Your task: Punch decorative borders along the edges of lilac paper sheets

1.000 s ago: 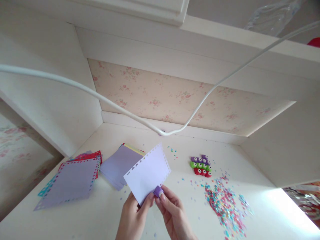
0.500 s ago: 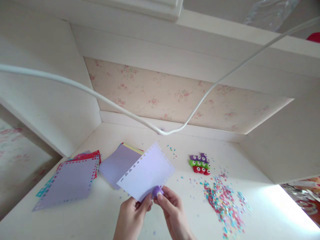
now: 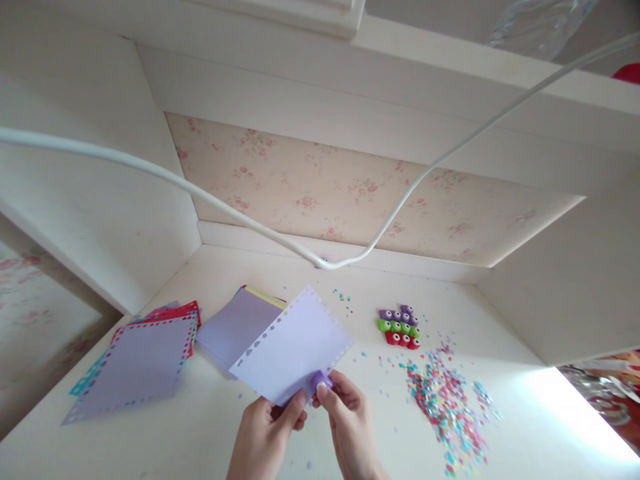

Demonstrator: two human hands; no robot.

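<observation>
A pale purple sheet of paper (image 3: 293, 343) is held up over the table, tilted, with small punched shapes along several edges. My left hand (image 3: 273, 427) pinches its near edge between thumb and fingers. In my right hand (image 3: 350, 420) is a small purple craft punch (image 3: 320, 381), set on the sheet's near right edge with my thumb on its white part. Both hands are closed. The paper's near corner is partly hidden by my fingers and the punch.
Punched sheets (image 3: 135, 367) lie in a pile at left, with a stack of purple paper (image 3: 237, 327) beside it. Several purple, green and red punches (image 3: 399, 327) stand together at right, behind scattered confetti (image 3: 447, 407). A white cable (image 3: 240, 217) hangs across the view.
The punch has slid slightly right along the near edge of the sheet. The paper has shifted a little, and my left hand keeps its pinch.
</observation>
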